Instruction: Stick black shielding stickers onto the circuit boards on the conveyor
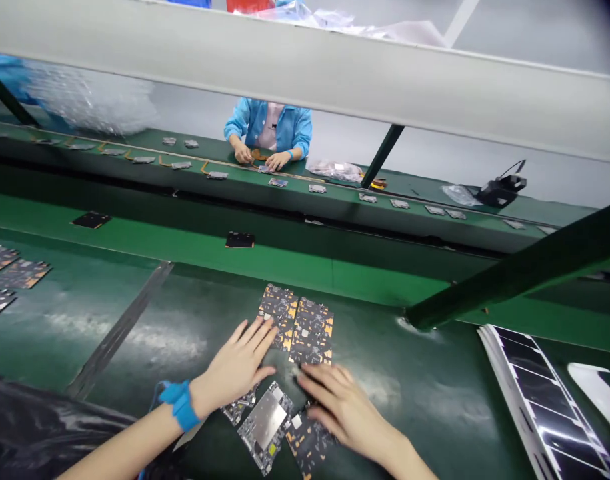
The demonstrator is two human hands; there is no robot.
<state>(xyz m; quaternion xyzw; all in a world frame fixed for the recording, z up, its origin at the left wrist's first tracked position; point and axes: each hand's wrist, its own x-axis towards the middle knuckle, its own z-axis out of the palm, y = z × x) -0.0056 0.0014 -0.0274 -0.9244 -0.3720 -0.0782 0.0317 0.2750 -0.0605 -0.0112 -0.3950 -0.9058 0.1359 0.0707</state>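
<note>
My left hand (237, 367) lies flat, fingers spread wide and gripping nothing, its tips on the near edge of the paired boards (305, 320). These are two black rectangular circuit boards patched with gold, lying side by side and touching. My right hand (342, 407) is palm down with fingers loosely extended. Its tips touch the pair's near edge and it clasps nothing. Between my wrists lies a shielded board (265, 421) with a dull silver metal plate, and beside it a dark board (307, 441) partly under my right palm. Any print on them is too small to read. A blue fabric wrist strap (181, 405) circles my left wrist. Everything rests on the scuffed, dark green belt (409, 380), with striped glossy panels (539, 393) stacked to the right
</note>
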